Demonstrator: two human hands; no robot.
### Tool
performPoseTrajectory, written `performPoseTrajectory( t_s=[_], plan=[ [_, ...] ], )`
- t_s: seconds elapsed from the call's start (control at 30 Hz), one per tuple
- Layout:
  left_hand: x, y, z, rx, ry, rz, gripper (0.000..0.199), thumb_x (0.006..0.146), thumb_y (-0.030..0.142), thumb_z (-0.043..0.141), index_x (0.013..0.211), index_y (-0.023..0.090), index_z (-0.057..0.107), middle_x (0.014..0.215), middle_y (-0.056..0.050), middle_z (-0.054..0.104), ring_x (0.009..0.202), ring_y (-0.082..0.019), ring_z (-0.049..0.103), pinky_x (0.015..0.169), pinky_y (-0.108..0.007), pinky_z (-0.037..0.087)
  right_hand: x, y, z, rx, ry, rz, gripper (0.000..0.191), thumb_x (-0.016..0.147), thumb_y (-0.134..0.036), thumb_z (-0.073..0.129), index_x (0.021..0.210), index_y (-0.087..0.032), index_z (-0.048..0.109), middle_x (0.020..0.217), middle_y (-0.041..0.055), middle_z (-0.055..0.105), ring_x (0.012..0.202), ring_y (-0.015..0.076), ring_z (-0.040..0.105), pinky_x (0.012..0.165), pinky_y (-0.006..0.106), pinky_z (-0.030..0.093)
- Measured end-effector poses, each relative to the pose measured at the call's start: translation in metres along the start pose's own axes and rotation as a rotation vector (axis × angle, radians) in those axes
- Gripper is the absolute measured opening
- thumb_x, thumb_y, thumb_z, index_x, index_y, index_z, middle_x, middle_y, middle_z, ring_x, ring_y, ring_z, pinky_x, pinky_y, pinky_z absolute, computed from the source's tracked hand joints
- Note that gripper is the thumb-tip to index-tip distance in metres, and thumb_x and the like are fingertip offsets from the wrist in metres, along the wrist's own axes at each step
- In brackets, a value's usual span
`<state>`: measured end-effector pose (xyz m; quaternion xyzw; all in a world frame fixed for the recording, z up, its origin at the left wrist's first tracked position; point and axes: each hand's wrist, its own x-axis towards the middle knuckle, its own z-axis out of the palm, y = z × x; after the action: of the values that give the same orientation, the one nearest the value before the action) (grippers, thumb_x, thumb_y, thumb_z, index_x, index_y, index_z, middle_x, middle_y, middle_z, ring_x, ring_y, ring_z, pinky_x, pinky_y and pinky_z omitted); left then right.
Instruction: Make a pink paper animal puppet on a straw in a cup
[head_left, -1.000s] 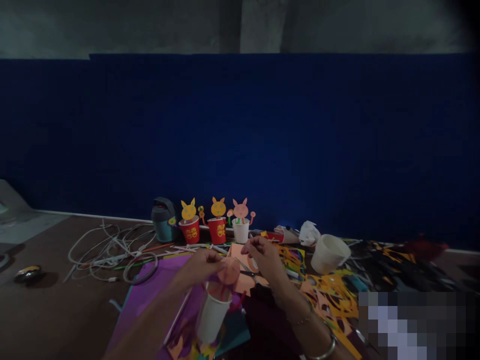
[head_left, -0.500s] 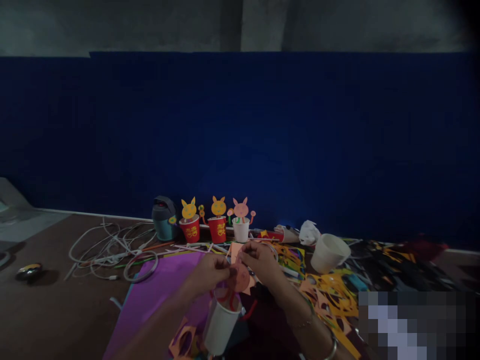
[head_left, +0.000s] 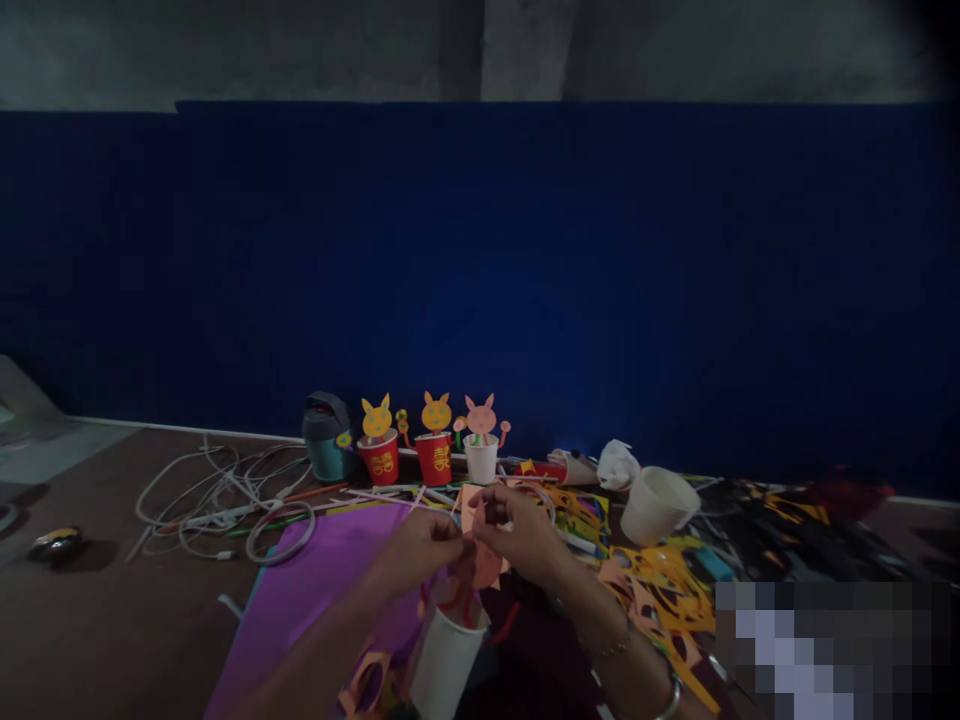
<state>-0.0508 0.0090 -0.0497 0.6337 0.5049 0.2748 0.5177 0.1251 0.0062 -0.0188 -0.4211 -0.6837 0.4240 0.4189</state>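
Observation:
A white paper cup [head_left: 448, 662] stands tilted in front of me, with red pipe-cleaner-like strips [head_left: 507, 622] coming out of its top and side. Above its rim is a round pink-orange paper face [head_left: 480, 568]. My left hand [head_left: 429, 545] is closed in a pinch on the left edge of this face. My right hand [head_left: 521, 532] pinches a small pointed pink paper piece [head_left: 479, 514], like an ear, at the face's upper edge. Fingers hide part of the face. Whether the ear piece is stuck on, I cannot tell.
Behind stand two red cups [head_left: 380, 462] with yellow cat faces and a white cup [head_left: 481, 460] with a pink one. Purple paper [head_left: 322, 590], white cables [head_left: 217, 500], a teal bottle [head_left: 328, 450], a white mug [head_left: 656, 508] and yellow paper scraps [head_left: 667, 580] lie around.
My right hand has shifted slightly left and down, bringing the ear piece closer against the face. The cup has moved a little to the right and down.

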Motion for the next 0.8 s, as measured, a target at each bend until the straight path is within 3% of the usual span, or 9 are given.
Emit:
performPoseTrajectory(
  t_s=[0.17, 0.33, 0.5, 0.67, 0.8],
  plan=[
    [0.000, 0.000, 0.002, -0.097, 0.001, 0.044, 0.016, 0.066, 0.029, 0.065, 0.073, 0.015, 0.062, 0.067, -0.003, 0.068, 0.064, -0.019, 0.063, 0.059, -0.028, 0.045, -0.004, -0.001, 0.001, -0.019, -0.025, -0.042, 0.029, 0.069, -0.008, 0.054, 0.096, -0.018, 0.057, 0.070, -0.0037, 0.061, 0.066, 0.0123, 0.059, 0.061, 0.022, 0.044],
    [-0.002, 0.006, 0.000, -0.143, -0.029, 0.076, 0.020, 0.069, 0.032, 0.064, 0.063, 0.013, 0.062, 0.060, -0.004, 0.067, 0.060, -0.018, 0.062, 0.062, -0.030, 0.046, 0.000, 0.004, -0.002, -0.053, 0.009, -0.035, 0.030, 0.074, -0.015, 0.058, 0.104, -0.018, 0.058, 0.069, -0.0026, 0.064, 0.066, 0.0132, 0.061, 0.063, 0.023, 0.044],
    [-0.002, 0.010, 0.002, -0.203, -0.019, 0.089, 0.022, 0.068, 0.034, 0.066, 0.061, 0.014, 0.060, 0.056, -0.003, 0.065, 0.055, -0.017, 0.060, 0.058, -0.028, 0.045, 0.004, 0.007, -0.004, -0.082, 0.013, -0.034, 0.028, 0.081, -0.015, 0.047, 0.107, -0.016, 0.059, 0.074, 0.0018, 0.069, 0.069, 0.0148, 0.064, 0.064, 0.025, 0.046],
    [-0.001, 0.013, -0.001, -0.250, 0.077, 0.110, 0.022, 0.061, 0.032, 0.072, 0.069, 0.014, 0.062, 0.060, 0.000, 0.063, 0.057, -0.016, 0.058, 0.059, -0.027, 0.044, 0.004, 0.009, -0.004, -0.162, 0.064, -0.082, 0.033, 0.082, -0.016, 0.046, 0.112, -0.019, 0.059, 0.104, 0.0064, 0.070, 0.092, 0.0184, 0.064, 0.074, 0.028, 0.047],
    [-0.003, 0.020, -0.018, -0.308, 0.214, 0.140, 0.024, 0.064, 0.036, 0.072, 0.063, 0.014, 0.061, 0.058, 0.001, 0.060, 0.056, -0.012, 0.054, 0.057, -0.024, 0.040, 0.005, 0.013, -0.005, -0.265, 0.129, -0.067, 0.027, 0.083, -0.017, 0.046, 0.103, -0.018, 0.064, 0.096, 0.0058, 0.071, 0.083, 0.0184, 0.065, 0.070, 0.029, 0.047]
  ],
)
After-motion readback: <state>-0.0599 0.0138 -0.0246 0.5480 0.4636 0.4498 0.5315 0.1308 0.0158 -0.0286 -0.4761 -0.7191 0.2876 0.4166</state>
